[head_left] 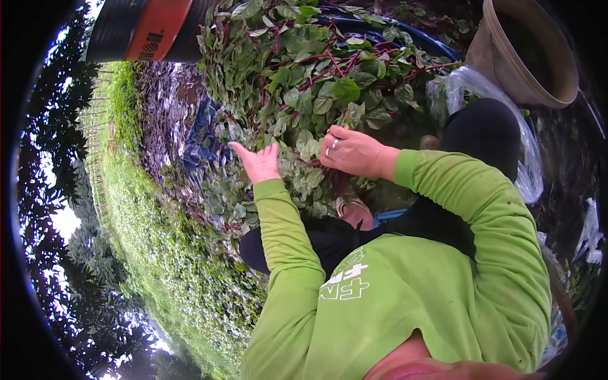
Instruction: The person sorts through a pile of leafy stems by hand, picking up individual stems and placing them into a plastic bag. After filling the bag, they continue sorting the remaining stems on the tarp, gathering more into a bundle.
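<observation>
My left hand [256,163] is palm up beside the leafy heap, thumb stretched out to the side and fingers apart, holding nothing. To its right, my right hand [354,152] shows its back and two rings. Its fingers are curled closed over the leaves, and what they grip is hidden beneath them. A reddish stem [313,163] shows by its fingertips. Green leafy cuttings with red-purple stems [323,82] are piled in front of both hands and spread down between them toward my legs.
A worn tan bucket [500,57] stands at the upper right, with clear plastic [529,158] below it. A black drum with an orange band [158,28] is at the upper left. Blue plastic [201,136] lies left of the heap. A planted bed [171,247] runs down the left.
</observation>
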The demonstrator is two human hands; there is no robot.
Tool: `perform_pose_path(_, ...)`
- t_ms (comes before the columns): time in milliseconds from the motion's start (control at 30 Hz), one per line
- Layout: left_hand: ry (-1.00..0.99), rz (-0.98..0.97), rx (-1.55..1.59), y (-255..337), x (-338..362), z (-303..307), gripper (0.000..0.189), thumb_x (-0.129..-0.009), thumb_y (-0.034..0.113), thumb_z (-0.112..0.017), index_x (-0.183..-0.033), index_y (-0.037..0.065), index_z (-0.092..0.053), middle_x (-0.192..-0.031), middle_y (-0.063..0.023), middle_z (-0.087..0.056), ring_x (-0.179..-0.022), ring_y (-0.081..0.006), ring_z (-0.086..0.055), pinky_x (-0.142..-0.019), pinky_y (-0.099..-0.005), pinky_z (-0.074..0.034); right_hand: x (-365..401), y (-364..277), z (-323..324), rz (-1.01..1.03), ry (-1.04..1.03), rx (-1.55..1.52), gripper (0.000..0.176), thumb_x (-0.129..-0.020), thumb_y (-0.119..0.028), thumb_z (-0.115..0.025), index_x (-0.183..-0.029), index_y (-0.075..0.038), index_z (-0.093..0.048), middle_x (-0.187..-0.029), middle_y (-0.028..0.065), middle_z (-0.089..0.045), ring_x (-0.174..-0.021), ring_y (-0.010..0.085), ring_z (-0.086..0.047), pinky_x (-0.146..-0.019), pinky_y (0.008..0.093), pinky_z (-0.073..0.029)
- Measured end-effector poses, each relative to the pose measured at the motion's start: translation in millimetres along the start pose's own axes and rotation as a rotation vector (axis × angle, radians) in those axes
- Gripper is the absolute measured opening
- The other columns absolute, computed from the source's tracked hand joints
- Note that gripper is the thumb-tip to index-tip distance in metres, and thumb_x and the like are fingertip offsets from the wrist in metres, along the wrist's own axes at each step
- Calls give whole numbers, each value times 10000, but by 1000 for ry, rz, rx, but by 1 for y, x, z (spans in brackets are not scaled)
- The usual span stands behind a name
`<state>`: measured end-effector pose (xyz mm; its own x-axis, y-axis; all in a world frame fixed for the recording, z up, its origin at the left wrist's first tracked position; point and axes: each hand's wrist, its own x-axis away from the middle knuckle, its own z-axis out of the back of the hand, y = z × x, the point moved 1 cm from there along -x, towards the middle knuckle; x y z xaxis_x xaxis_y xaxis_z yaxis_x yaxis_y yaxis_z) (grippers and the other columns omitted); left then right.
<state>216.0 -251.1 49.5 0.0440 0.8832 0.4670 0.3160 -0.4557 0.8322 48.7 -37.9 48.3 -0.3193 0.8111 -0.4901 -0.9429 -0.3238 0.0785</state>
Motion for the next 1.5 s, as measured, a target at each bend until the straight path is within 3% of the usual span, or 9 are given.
perform_pose_path(133, -761, 175, -1101, -3, 53, -84, 876, -892, 711, -633, -1456, 46, -552, -1447, -144, -573, -1357, -263, -469, -1128, -490, -336, -1, -11, -3, 73, -30, -40, 223, -805, -238, -599, -988, -111, -614, -934, 7, -618, -1012, 201, -586, -1013, 377, -430)
perform_pose_path(300, -1239, 33, -2002, -31, 72, -146, 610, -796, 429, -838, -1221, 8, -723, -1094, -155, -754, -1019, -273, -710, -908, -340, -532, -6, -24, -17, 36, -3, -63, 144, -783, -248, -610, -879, -149, -654, -908, 0, -648, -1017, 197, -610, -977, 338, -428)
perform_pose_path(533, -1259, -517, -1805, -34, 101, -134, 290, -843, 197, -784, -1075, 23, -774, -970, -203, -757, -845, -326, -735, -822, -376, -571, -6, -25, -23, 0, -182, 14, 177, -845, -263, -576, -924, -123, -650, -925, 26, -660, -979, 229, -633, -918, 369, -474)
perform_pose_path(633, -1218, -986, -1572, -42, 96, -117, 190, -888, 121, -751, -1050, 28, -782, -879, -94, -776, -742, -142, -697, -701, -318, -543, -5, -27, -41, -9, -120, 50, 166, -842, -263, -580, -899, -119, -642, -898, 21, -666, -966, 231, -635, -924, 372, -468)
perform_pose_path(800, -338, -793, -786, 1, 81, -111, 148, -997, 96, -653, -1037, -2, -756, -950, -129, -766, -853, -211, -739, -793, -372, -608, -2, -30, -19, 21, -60, 10, 146, -822, -262, -595, -865, -126, -624, -842, 0, -653, -963, 196, -619, -964, 368, -420)
perform_pose_path(933, 169, -296, 560, 79, -3, -7, 822, -1068, 414, -501, -1600, -38, -67, -1624, -294, -144, -1477, -379, -326, -1094, -501, -528, 1, -31, -25, -25, -59, -73, 134, -827, -248, -602, -868, -122, -624, -824, -11, -642, -967, 188, -606, -959, 364, -417)
perform_pose_path(1133, -715, 83, -670, -45, 12, -17, 465, -961, 118, -718, -1385, -17, -586, -1243, -120, -692, -1132, -245, -673, -998, -371, -554, 17, -26, -1, -84, -35, -109, 86, -798, -219, -624, -825, -154, -673, -799, -35, -644, -929, 179, -603, -900, 352, -427)
perform_pose_path(1300, -902, -398, -1597, -123, 16, -55, 475, -842, 139, -775, -1291, 16, -679, -1192, -199, -725, -1078, -291, -709, -941, -374, -548, 26, -27, 4, -108, -95, -56, 179, -834, -226, -603, -959, -109, -655, -824, -7, -628, -957, 177, -585, -930, 361, -411)
perform_pose_path(1500, -839, -395, -1224, -111, 9, -46, 385, -887, 66, -712, -1264, -9, -697, -1123, -126, -760, -945, -148, -713, -857, -301, -567, 28, -9, 10, -219, -179, -146, 154, -841, -200, -594, -963, -113, -628, -893, 9, -636, -960, 200, -588, -948, 366, -423)
